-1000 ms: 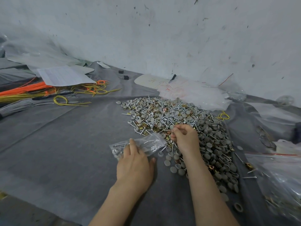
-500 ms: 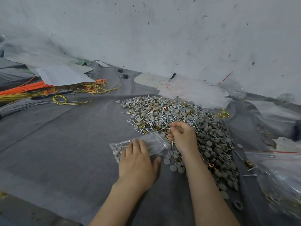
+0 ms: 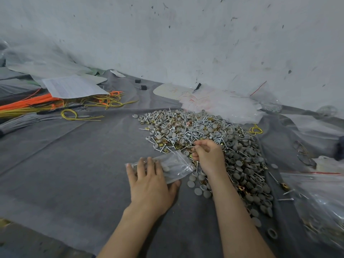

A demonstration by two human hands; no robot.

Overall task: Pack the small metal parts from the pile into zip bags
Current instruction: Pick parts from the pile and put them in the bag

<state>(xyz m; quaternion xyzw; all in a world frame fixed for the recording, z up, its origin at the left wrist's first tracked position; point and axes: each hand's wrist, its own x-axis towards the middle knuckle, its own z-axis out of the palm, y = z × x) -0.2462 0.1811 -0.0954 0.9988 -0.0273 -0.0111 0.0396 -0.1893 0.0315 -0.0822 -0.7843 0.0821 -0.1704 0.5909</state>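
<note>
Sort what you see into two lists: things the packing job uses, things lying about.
In use: pile of grey caps, silver screws and brass clips; clear plastic zip bag; left hand; right hand.
Lying about: orange and yellow wire bundles; white printed paper sheet; small black blocks.

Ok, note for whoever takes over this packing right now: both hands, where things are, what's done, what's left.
Left hand lies flat on the zip bag, pinning it to the grey cloth.
Right hand pinches a metal part at the near edge of the pile, by the bag's mouth.
Done: a few parts in the bag.
Left: nearly the whole pile.
</note>
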